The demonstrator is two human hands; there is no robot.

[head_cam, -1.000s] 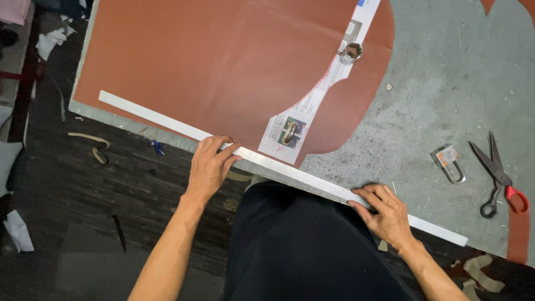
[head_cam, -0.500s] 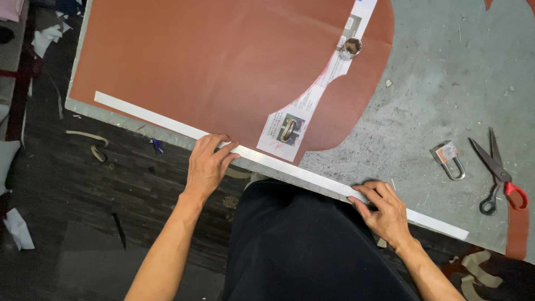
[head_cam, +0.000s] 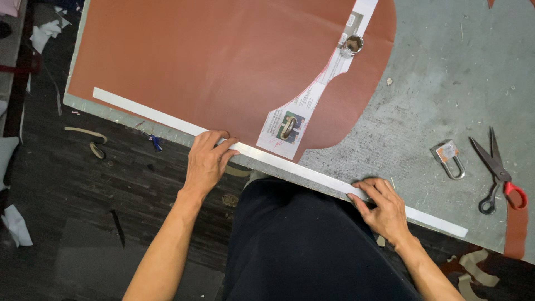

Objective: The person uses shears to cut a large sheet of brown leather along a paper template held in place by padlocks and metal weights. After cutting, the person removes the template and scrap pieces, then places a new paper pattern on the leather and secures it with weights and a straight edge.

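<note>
A long white straightedge (head_cam: pixel 278 161) lies along the near edge of the grey worktable (head_cam: pixel 446 83), over the lower border of a large reddish-brown sheet (head_cam: pixel 212 61). My left hand (head_cam: pixel 207 159) grips the straightedge near its middle, fingers curled over it. Further right, my right hand (head_cam: pixel 382 206) holds the same straightedge at the table's edge. A curved paper pattern (head_cam: pixel 312 95) rests on the sheet, pinned by a metal ring weight (head_cam: pixel 288 127) and a round metal weight (head_cam: pixel 353 44).
Scissors with black and red handles (head_cam: pixel 496 173) and a metal padlock-shaped piece (head_cam: pixel 448 159) lie on the table at right. A brown strip (head_cam: pixel 515 223) hangs at the right edge. Scraps and a strap (head_cam: pixel 89 139) litter the dark floor on the left.
The view has shifted slightly and the straightedge has slid a little toward the table's near edge. Both hands keep their grip on it.
</note>
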